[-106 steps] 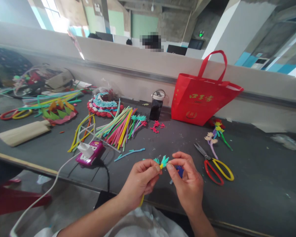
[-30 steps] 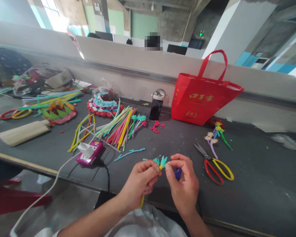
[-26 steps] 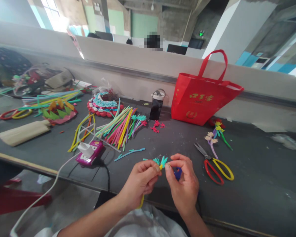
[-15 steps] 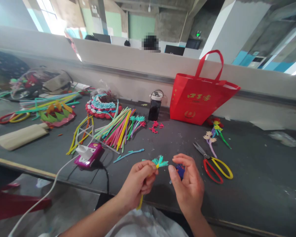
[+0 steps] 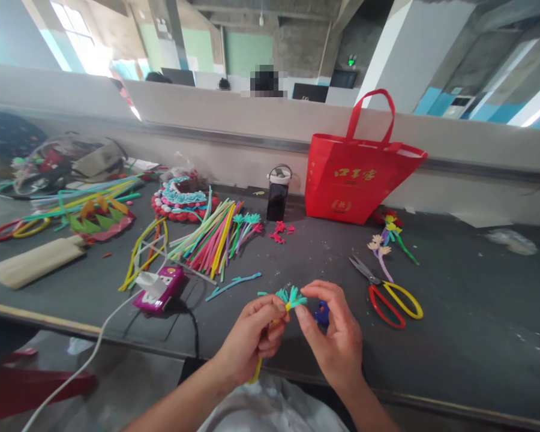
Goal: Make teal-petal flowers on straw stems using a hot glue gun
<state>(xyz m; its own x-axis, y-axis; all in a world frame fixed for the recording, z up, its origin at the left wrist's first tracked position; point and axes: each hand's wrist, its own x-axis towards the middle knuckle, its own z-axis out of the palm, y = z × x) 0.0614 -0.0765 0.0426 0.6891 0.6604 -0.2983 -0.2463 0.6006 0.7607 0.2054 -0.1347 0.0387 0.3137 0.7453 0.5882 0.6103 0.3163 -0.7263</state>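
My left hand (image 5: 263, 330) pinches a pipe-cleaner flower (image 5: 294, 296) by its yellow stem, just under the teal petals. Part of that stem sticks out below the hand. The thumb and forefinger of my right hand (image 5: 330, 321) close on the petal tips from the right, its other fingers loosely curved. Behind the right fingers a dark blue object (image 5: 323, 314) lies on the table, partly hidden. More teal pieces (image 5: 281, 294) lie just behind the flower. To the right are scissors (image 5: 380, 285) with one red and one yellow handle, their blades apart.
Loose pipe cleaners (image 5: 211, 240) lie in a bundle left of centre, near a purple power socket (image 5: 164, 291) with a cable. Behind stand a bottle (image 5: 278, 201) and a red bag (image 5: 348, 180). Finished flowers (image 5: 380, 249) lie at right, a beige roll (image 5: 36, 262) at left.
My right hand has moved left, and its thumb and forefinger have come onto the teal petals. The left hand keeps its hold on the stem. The view has shifted slightly.
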